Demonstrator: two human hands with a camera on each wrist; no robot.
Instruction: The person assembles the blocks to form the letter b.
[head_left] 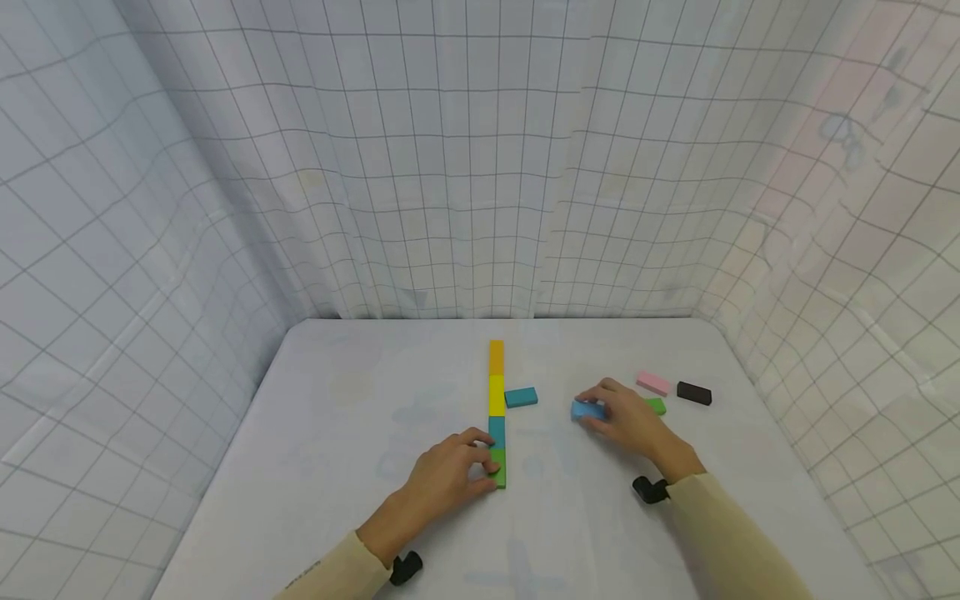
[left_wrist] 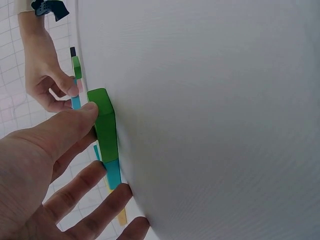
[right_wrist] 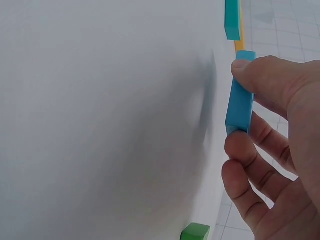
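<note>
The right hand [head_left: 626, 421] is pinching the light blue block [head_left: 587, 411] right of the block row [head_left: 497, 396], its grip probably suiting carrying. The left hand [head_left: 448, 472] is clamping the row's near-end green block [left_wrist: 107, 139], seemingly steadying the line.

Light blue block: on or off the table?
Off. The right hand's grip holds the light blue block up: in the right wrist view, bare table shows between it and its shadow.

No readable text; illegible marks [head_left: 303, 574] on left sleeve [head_left: 343, 573]
</note>
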